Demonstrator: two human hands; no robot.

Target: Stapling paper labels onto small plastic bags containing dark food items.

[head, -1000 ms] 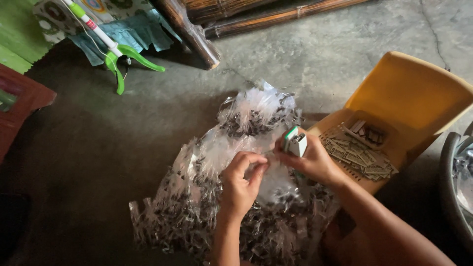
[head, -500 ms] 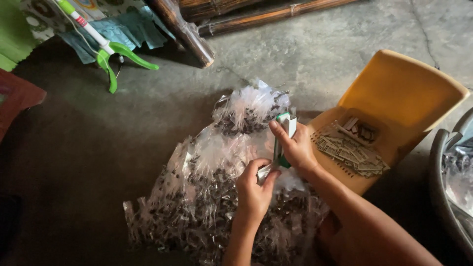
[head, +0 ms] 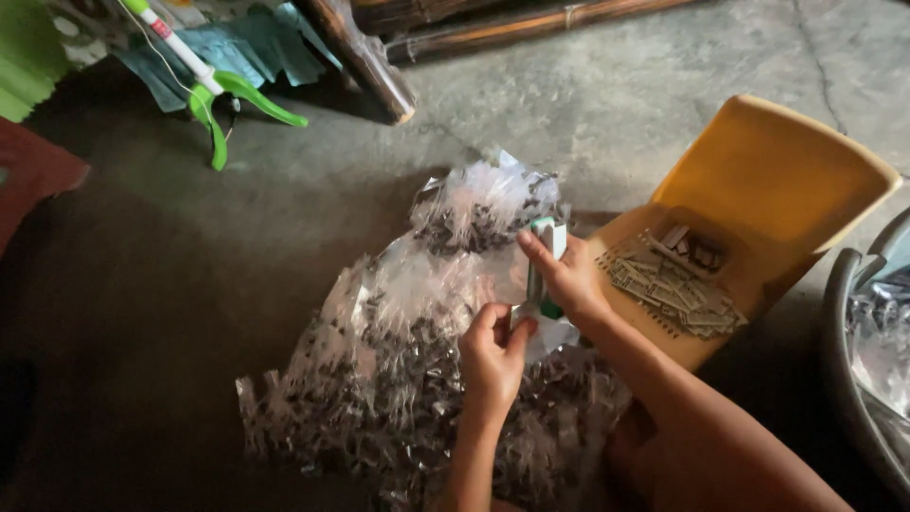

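A big clear plastic bag of small dark pieces lies on the concrete floor. To its right, a tipped yellow chair holds a heap of flat grey strips. Over the bag, the right hand grips a small white-and-green box upright, index finger along it. The left hand pinches its near end, seemingly a flap.

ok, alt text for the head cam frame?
Two bare hands work over a clear plastic bag of small dark pieces on a concrete floor: the right hand grips a small white-and-green box, the left hand pinches its lower end. A yellow tray of small flat strips sits to the right.
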